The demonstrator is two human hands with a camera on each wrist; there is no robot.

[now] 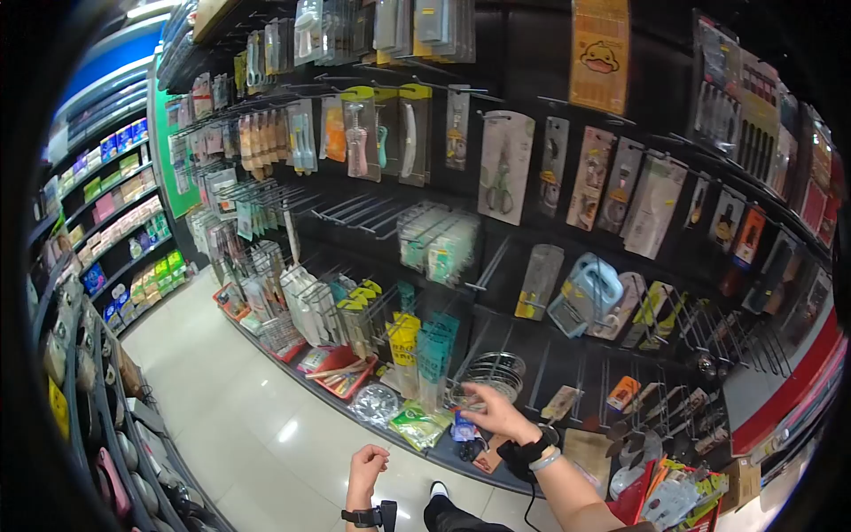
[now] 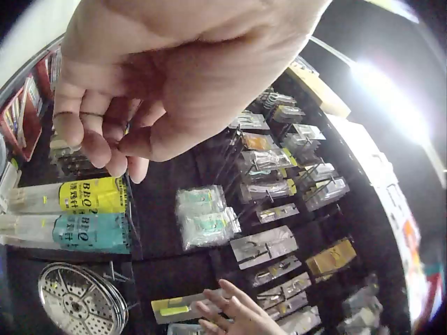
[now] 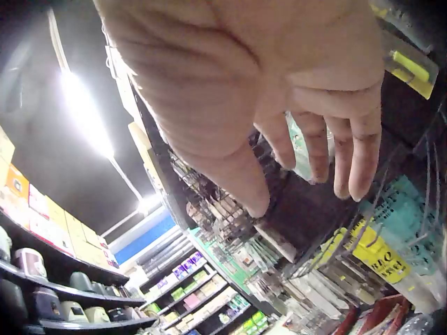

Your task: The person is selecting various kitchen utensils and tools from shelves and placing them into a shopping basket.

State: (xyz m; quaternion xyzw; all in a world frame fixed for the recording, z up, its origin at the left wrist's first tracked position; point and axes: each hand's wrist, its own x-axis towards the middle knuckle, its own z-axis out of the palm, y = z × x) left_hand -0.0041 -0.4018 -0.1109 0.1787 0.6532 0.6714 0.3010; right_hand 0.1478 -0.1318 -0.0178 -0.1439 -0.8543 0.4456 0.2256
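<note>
My left hand [image 1: 367, 468] hangs low over the aisle with its fingers loosely curled and nothing in them. Higher and to the right, my right hand [image 1: 496, 415] reaches out before the rack, fingers spread and bare of any object. In the head view it overlaps the area beside round perforated metal discs [image 1: 496, 368]. Left of it hang a yellow packet [image 1: 403, 335] and teal packets [image 1: 436, 346] of long thin items. Above hang clear packs with green and white contents [image 1: 439, 244], blurred in the head view. The right wrist view shows straight, separated fingers [image 3: 363, 157].
Metal hooks [image 1: 355, 213] jut from the black rack, many with carded utensils. A light blue plastic item [image 1: 587, 293] hangs at centre right. Red baskets [image 1: 341, 372] line the bottom shelf. Another shelf [image 1: 115, 434] borders the tiled floor [image 1: 257, 426] on the left.
</note>
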